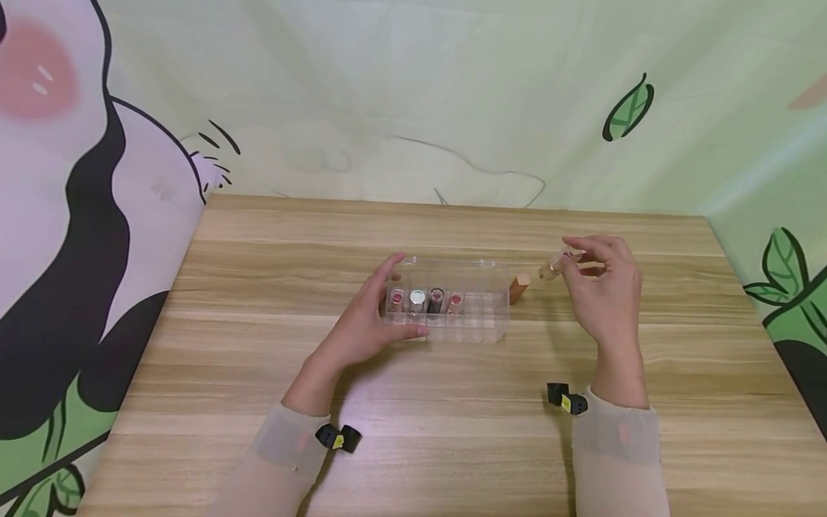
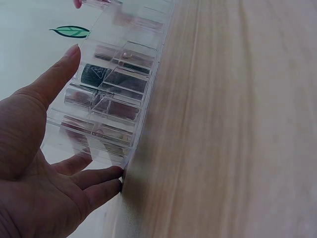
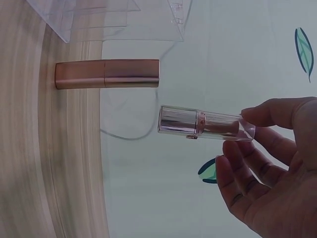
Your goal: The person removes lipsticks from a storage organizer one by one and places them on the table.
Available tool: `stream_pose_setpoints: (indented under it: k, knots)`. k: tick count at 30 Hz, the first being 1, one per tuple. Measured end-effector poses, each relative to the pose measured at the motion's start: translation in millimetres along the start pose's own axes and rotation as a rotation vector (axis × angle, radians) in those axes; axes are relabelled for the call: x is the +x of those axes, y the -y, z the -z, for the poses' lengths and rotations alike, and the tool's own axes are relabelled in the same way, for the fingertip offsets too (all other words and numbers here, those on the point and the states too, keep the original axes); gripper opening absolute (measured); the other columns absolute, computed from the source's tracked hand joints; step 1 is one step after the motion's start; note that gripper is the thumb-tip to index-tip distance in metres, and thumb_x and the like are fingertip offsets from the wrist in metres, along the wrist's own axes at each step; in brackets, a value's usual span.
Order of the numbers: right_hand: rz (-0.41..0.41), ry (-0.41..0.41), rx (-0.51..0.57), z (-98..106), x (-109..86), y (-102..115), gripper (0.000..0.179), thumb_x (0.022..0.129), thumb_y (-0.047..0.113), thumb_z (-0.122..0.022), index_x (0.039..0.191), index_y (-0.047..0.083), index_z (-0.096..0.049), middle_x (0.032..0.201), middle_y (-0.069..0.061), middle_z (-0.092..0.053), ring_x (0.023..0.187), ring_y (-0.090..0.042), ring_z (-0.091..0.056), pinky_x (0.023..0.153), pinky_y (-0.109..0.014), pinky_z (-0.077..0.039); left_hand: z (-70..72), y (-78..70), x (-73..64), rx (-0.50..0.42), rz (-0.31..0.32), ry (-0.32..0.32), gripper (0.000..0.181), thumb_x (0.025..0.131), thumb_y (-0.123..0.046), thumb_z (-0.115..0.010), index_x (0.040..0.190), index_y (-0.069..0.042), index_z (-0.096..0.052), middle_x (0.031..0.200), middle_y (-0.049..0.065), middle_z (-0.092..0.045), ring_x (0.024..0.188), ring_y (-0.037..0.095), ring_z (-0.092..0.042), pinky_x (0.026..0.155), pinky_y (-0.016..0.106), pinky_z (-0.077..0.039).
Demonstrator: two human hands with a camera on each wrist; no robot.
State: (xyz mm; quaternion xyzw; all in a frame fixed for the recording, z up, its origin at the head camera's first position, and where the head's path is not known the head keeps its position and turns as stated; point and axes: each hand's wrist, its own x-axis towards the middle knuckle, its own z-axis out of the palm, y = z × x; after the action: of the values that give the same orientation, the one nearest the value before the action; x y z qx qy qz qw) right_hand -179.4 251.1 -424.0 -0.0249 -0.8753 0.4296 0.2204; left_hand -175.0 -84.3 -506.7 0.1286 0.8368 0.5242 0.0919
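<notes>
My right hand (image 1: pixel 604 287) pinches a clear-cased lipstick (image 3: pixel 205 123) by one end, holding it tilted above the table. Just left of it, a copper-coloured lipstick (image 1: pixel 519 289) stands upright on the wood beside a clear plastic organizer (image 1: pixel 478 276). Around the organizer's left end lies my left hand (image 1: pixel 365 327), thumb along the front wall and fingers at the left end and back. Several lipsticks stand in the organizer's left compartments, among them one with a pale round top (image 1: pixel 417 298) and a dark one (image 1: pixel 436 300). The compartments at its right end hold nothing.
The light wooden table (image 1: pixel 452 431) runs back to a wall cloth (image 1: pixel 362 93) printed with a panda and green leaves. Small black devices are strapped at both wrists over the beige sleeves (image 1: pixel 617 459).
</notes>
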Motion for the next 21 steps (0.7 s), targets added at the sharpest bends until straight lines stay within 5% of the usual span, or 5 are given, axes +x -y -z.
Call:
stream_pose_setpoints:
  k: [21]
  knots:
    - [-0.007, 0.088, -0.037, -1.9, 0.3, -5.2, 0.022, 0.098, -0.001, -0.071, 0.119, 0.0, -0.08, 0.118, -0.016, -0.065, 0.095, -0.014, -0.063, 0.079, -0.017, -0.05, 0.4, -0.7, 0.1, -0.01, -0.005, 0.001, 0.12, 0.077, -0.04, -0.098, 0.165, -0.056, -0.018, 0.16, 0.013, -0.045, 0.148, 0.045, -0.045, 0.121, 0.065, -0.035]
